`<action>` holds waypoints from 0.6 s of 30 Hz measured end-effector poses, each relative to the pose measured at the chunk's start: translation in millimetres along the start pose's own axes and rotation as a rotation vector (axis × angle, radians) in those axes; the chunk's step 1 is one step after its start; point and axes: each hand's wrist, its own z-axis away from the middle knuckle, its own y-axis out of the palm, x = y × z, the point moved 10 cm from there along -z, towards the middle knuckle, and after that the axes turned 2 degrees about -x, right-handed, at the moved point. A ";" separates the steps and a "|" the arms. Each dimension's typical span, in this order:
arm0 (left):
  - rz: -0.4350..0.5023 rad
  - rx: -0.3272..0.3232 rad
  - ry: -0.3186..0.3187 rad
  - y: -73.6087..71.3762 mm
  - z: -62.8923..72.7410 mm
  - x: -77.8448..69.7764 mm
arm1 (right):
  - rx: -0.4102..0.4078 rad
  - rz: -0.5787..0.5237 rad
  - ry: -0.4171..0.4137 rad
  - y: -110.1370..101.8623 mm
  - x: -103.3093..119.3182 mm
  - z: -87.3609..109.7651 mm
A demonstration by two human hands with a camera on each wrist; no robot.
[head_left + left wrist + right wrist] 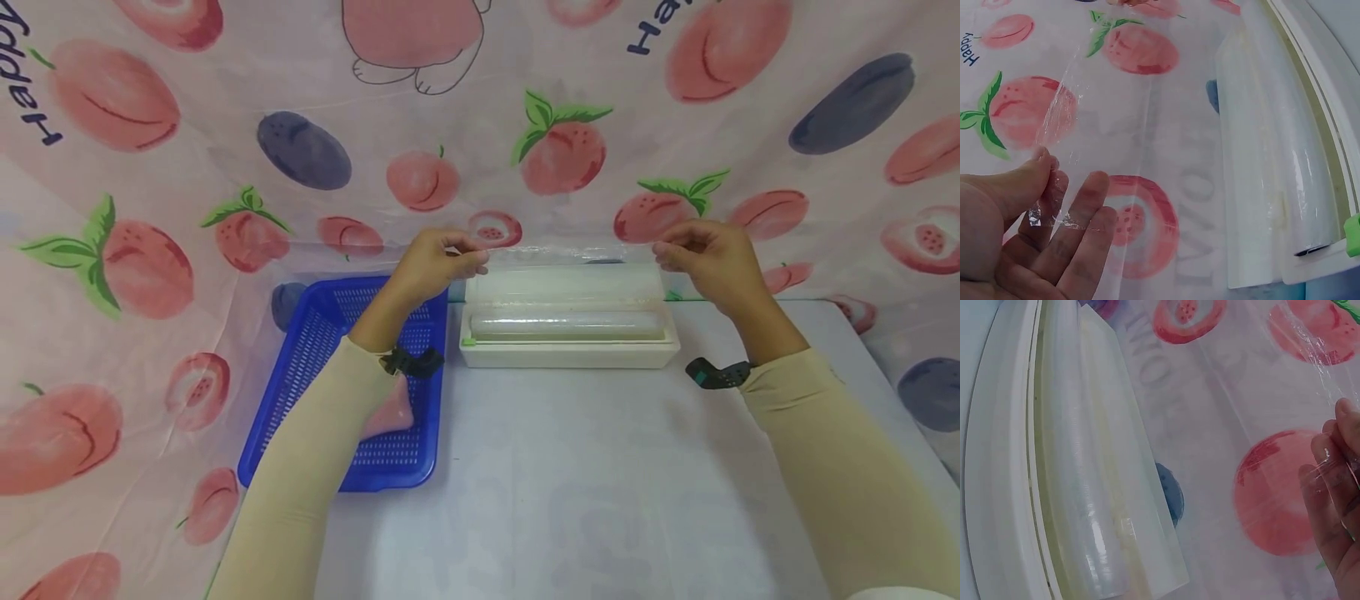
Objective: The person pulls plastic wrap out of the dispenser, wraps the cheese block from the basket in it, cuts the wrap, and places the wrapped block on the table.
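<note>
A white dispenser box (570, 356) stands at the back of the table with its lid (562, 285) raised. Inside lies a roll of plastic wrap (570, 323). A clear sheet of cling film (1060, 119) stretches between both hands above the lid. My left hand (442, 262) pinches one corner of the film between thumb and index finger, the other fingers loosely bent behind it. At the opposite corner, my right hand (708, 260) pinches the film's edge, and in the right wrist view its fingers (1329, 481) show film over them.
Left of the box sits a blue perforated basket (429, 450) holding a pink item (392, 412), partly covered by my left forearm. A fruit-printed curtain (465, 100) hangs right behind the box. The white tabletop (555, 475) spreads in front.
</note>
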 end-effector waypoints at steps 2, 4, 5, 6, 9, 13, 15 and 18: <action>0.002 -0.017 0.002 -2.8 0.3 -4.0 | 0.002 -0.004 0.007 -2.4 2.0 -1.1; 0.002 -0.031 0.011 -6.3 1.8 -10.5 | 0.002 -0.008 0.012 -5.7 5.6 -2.2; 0.000 -0.036 0.015 -8.1 2.9 -14.0 | 0.001 -0.007 0.018 -7.6 7.3 -2.4; -0.003 -0.040 0.021 -9.8 4.1 -17.6 | -0.002 0.000 0.020 -9.5 9.5 -2.7; -0.018 -0.032 0.020 -11.4 6.1 -25.5 | -0.012 0.013 0.027 -14.5 15.4 -2.0; -0.024 -0.031 0.035 -11.6 6.5 -34.8 | -0.028 -0.002 0.006 -19.3 23.6 0.3; -0.027 -0.036 0.058 -11.9 6.3 -40.9 | -0.035 -0.020 -0.015 -21.3 28.2 1.6; -0.031 -0.041 0.065 -12.4 6.1 -47.1 | -0.045 -0.027 -0.025 -23.9 32.8 3.9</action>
